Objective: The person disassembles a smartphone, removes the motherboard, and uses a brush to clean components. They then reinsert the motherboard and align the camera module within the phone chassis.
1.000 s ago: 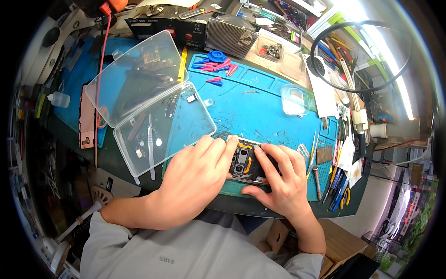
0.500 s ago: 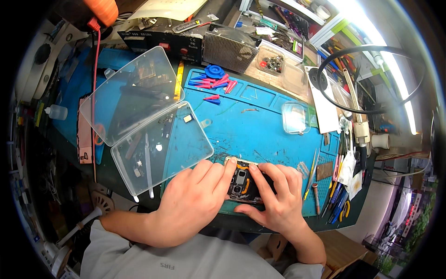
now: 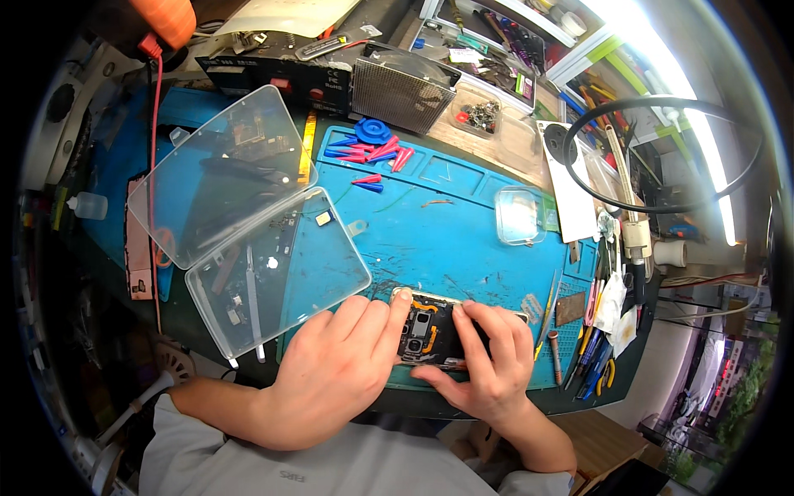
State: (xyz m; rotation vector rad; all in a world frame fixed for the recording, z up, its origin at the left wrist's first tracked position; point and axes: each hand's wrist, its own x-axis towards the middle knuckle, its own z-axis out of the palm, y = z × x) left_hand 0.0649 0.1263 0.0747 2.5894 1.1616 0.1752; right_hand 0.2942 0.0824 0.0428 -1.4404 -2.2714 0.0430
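Note:
An opened smartphone lies near the front edge of the blue work mat, its inside facing up. Camera modules and orange flex strips show at its left part. My left hand closes on the phone's left end, its index fingertip pressing the far left corner. From the other side my right hand grips the phone, fingers on the far edge and thumb at the near edge. The right end of the phone is mostly hidden under this hand.
Left stands an opened clear plastic case with small parts. Red and blue cone tips lie farther back. A small clear box sits right of centre, with screwdrivers and pliers at the right edge. A black cable loop hangs at upper right.
The view has shifted slightly. My right fingers have slid a little along the phone's far edge, so more of its black middle shows. Both hands remain on it.

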